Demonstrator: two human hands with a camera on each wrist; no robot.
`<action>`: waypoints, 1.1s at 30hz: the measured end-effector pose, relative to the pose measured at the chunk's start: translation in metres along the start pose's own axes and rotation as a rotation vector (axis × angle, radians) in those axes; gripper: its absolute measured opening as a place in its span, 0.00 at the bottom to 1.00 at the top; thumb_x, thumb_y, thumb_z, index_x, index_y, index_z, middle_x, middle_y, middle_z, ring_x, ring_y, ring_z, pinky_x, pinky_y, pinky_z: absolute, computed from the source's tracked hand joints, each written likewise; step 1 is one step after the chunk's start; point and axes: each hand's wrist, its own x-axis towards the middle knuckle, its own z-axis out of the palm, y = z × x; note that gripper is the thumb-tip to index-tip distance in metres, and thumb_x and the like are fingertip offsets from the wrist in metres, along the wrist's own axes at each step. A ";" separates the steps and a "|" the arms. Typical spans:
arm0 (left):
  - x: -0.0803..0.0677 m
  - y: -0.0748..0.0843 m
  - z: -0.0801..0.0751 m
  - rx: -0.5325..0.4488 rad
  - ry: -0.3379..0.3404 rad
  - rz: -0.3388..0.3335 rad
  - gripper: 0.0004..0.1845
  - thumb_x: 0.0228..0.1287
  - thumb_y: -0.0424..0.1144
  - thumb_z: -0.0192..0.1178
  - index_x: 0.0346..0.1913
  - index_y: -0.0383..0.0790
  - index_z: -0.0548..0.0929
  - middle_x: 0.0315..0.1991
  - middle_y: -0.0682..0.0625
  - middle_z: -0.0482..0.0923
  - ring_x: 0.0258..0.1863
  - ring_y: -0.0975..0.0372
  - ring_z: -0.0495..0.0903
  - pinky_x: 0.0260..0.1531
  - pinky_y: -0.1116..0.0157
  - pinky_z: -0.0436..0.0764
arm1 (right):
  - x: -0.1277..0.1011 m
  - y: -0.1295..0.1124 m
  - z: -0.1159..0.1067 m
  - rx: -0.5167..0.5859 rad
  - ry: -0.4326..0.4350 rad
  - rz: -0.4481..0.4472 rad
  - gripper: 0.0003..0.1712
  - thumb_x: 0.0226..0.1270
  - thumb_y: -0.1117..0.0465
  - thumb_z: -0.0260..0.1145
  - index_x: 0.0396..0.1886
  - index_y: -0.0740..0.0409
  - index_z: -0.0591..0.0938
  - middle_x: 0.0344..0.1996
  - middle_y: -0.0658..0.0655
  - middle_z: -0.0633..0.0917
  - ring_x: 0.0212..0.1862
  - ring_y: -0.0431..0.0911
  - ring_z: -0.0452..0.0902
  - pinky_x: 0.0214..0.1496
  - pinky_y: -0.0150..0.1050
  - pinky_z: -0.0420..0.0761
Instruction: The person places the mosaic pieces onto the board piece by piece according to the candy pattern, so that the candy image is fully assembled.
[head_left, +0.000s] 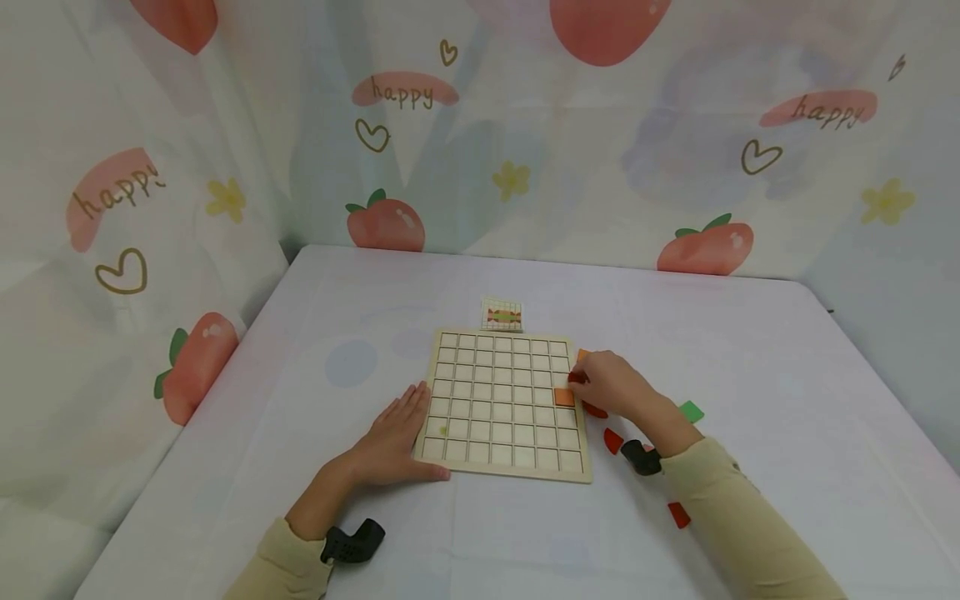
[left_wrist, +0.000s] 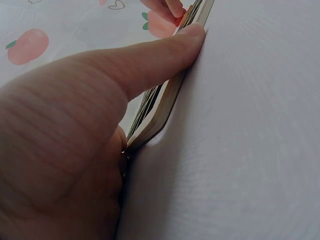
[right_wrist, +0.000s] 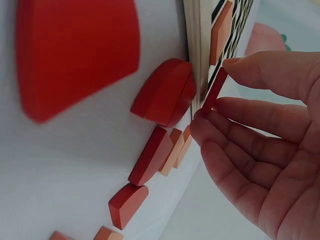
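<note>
A square wooden grid board (head_left: 495,408) lies flat on the table. My left hand (head_left: 393,437) rests along its left edge, fingers straight, with the thumb against the near edge. At the board's right edge my right hand (head_left: 611,383) pinches a small red block (right_wrist: 215,91) between thumb and fingers. Close to that block, an orange square block (head_left: 564,397) sits in a cell of the rightmost column. The held block's full outline is hidden by the fingers, seen on edge in the right wrist view.
Behind the board lies a pattern card (head_left: 503,316). Loose pieces lie right of the board: a red quarter-round block (head_left: 612,440), a red block (head_left: 678,515), a green block (head_left: 692,411) and an orange block (head_left: 582,355). A printed curtain (head_left: 480,167) stands behind the table.
</note>
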 end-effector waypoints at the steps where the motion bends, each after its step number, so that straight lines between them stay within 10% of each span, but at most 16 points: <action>1: 0.000 0.000 0.000 0.000 -0.001 0.000 0.63 0.46 0.70 0.59 0.71 0.32 0.39 0.72 0.43 0.33 0.70 0.57 0.32 0.65 0.56 0.40 | 0.000 -0.001 0.000 -0.005 0.004 -0.010 0.07 0.60 0.64 0.64 0.24 0.61 0.81 0.15 0.50 0.73 0.20 0.42 0.66 0.23 0.35 0.67; 33: 0.000 0.000 0.000 -0.003 -0.006 0.005 0.63 0.46 0.70 0.58 0.71 0.33 0.37 0.72 0.44 0.32 0.70 0.58 0.31 0.65 0.56 0.39 | 0.011 -0.013 0.008 -0.010 0.032 0.058 0.23 0.60 0.61 0.65 0.07 0.54 0.68 0.08 0.48 0.63 0.13 0.41 0.58 0.19 0.34 0.59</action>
